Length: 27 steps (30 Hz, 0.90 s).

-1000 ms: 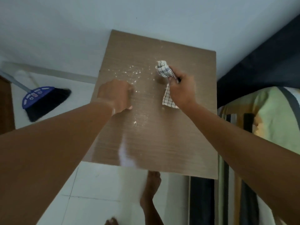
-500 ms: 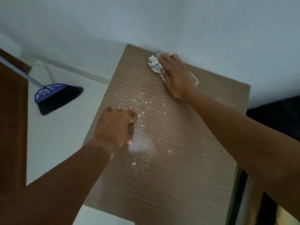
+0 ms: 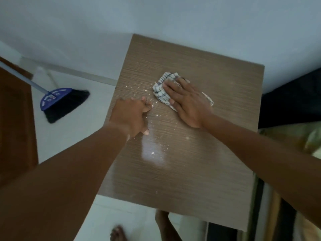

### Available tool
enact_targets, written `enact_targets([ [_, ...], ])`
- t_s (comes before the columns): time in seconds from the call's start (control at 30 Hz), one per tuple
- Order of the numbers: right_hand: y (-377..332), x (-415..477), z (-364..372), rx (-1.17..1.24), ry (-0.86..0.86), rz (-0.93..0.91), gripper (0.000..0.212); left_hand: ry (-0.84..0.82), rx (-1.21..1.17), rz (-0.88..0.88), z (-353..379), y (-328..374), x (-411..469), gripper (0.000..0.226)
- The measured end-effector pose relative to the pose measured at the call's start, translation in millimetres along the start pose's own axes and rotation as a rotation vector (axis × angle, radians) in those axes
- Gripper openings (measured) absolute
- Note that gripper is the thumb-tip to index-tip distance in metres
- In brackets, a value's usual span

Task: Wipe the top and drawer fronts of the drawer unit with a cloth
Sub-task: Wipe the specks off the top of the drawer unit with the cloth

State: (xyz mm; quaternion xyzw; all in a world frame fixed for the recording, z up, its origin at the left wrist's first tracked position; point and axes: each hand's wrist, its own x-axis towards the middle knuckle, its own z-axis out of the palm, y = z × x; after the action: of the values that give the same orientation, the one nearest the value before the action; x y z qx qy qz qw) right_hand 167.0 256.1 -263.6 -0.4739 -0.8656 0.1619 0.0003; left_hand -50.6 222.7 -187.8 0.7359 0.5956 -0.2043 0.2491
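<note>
The brown wood-grain top of the drawer unit [image 3: 199, 153] fills the middle of the view, seen from above. White crumbs and dust [image 3: 154, 108] lie scattered on its left half, with a shiny patch nearer me. A white checked cloth [image 3: 160, 89] lies bunched on the top, and my right hand [image 3: 188, 101] presses flat on it, fingers spread toward the left. My left hand [image 3: 132, 115] rests curled as a loose fist on the top near the left edge, holding nothing. The drawer fronts are hidden below the top.
A blue-headed broom with black bristles [image 3: 59, 103] leans on the white tiled floor at the left, beside a brown wooden door [image 3: 15, 119]. A white wall stands behind the unit. A bed with striped bedding [image 3: 295, 140] sits to the right. My bare feet [image 3: 161, 225] show below the front edge.
My right hand slid the cloth from the far edge back toward me, into the middle near the crumbs. My left hand stayed in its place on the top.
</note>
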Motion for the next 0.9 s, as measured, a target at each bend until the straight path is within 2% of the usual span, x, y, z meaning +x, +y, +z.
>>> enact_targets([
  [0.13,-58,-77,29,-0.016,-0.023,-0.018,0.052,0.029,0.059,0.063,10,-8,-4,0.099],
  [0.27,-133,-147,61,-0.028,-0.024,-0.053,0.052,0.216,0.075,0.198,39,-28,-41,0.072],
  [0.33,-164,-168,74,-0.018,0.004,-0.044,0.052,0.282,-0.016,0.209,59,-40,-68,0.06],
  [0.43,-195,-186,87,-0.047,0.022,-0.039,0.054,0.267,-0.124,0.178,90,-60,-96,0.06],
  [0.6,-215,-199,108,-0.027,0.151,-0.054,0.05,0.255,-0.077,0.133,121,-73,-111,0.059],
  [0.77,-233,-211,120,0.077,0.317,-0.078,0.058,0.223,-0.115,0.087,109,-68,-111,0.058],
  [0.9,-256,-219,115,0.27,0.343,-0.053,0.049,0.197,-0.101,0.068,104,-65,-113,0.057],
])
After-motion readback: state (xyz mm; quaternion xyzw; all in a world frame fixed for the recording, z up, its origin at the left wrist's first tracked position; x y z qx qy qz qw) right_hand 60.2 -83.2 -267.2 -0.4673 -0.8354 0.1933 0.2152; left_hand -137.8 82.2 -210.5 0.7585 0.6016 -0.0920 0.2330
